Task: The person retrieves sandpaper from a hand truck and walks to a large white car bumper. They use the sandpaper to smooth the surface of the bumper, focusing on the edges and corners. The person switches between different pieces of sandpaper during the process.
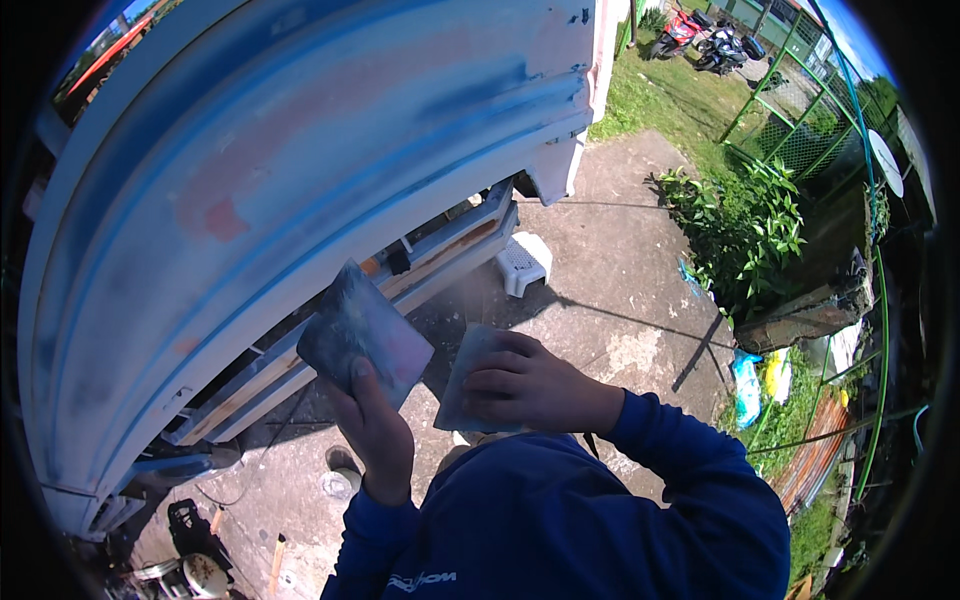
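Observation:
My left hand (382, 432) grips a sheet of sandpaper (372, 335), its thumb lying over the lower edge. The sheet's face is dark grey with whitish, bluish and pink smudges. Just to the right, my right hand (545, 388) is closed on a second, greyish sandpaper piece (462, 385), fingers curled over its face. The two pieces are close together but apart. Beyond them rises a large curved body panel (330, 130), worn to patches of blue, white and pink; neither hand touches it.
Below the panel runs a beam frame (440, 255). A white plastic stool (524, 262) stands on the concrete (620, 270). Leafy bushes (740, 235) and a green mesh fence (800, 100) are at right, motorcycles (725, 48) far behind. Cans (205, 575) sit at lower left.

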Tool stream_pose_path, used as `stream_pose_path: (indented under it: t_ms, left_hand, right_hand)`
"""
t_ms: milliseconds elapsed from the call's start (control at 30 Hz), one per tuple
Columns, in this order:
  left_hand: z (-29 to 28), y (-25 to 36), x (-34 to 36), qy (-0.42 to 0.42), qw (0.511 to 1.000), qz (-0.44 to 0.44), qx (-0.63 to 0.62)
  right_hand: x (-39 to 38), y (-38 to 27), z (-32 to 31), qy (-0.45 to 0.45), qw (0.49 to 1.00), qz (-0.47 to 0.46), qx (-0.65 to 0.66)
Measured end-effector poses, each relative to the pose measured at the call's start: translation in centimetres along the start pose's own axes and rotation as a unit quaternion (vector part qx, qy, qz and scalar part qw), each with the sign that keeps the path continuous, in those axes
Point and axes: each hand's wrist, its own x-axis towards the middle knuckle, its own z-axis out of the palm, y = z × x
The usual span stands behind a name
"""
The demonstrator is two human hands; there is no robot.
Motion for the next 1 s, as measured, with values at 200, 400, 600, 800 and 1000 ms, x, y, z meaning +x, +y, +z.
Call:
stream_pose_path:
  t_ms: [200, 400, 600, 800, 1000]
  left_hand:
    - [0.2, 0.1, 0.0, -0.043, 0.959, -0.208, -0.190]
    - [-1.1, -0.9, -0.5, -0.079, 0.937, -0.224, -0.255]
    - [-0.9, 0.0, -0.5, -0.088, 0.964, -0.196, -0.156]
    - [-0.9, 0.3, -0.4, -0.146, 0.976, -0.146, -0.069]
    - [-0.4, -0.6, -0.4, -0.185, 0.978, -0.098, 0.002]
  right_hand:
    - [1.7, -2.3, -1.0, 0.085, 0.995, 0.013, 0.044]
    - [-2.1, 5.0, -0.6, 0.018, 0.989, 0.111, -0.092]
    - [-0.3, 2.6, -2.2, 0.010, 0.991, 0.024, -0.129]
    - [1.1, 1.4, -2.8, 0.005, 0.992, -0.012, -0.127]
    - [2.4, 0.7, -1.6, 0.015, 0.995, 0.004, -0.100]
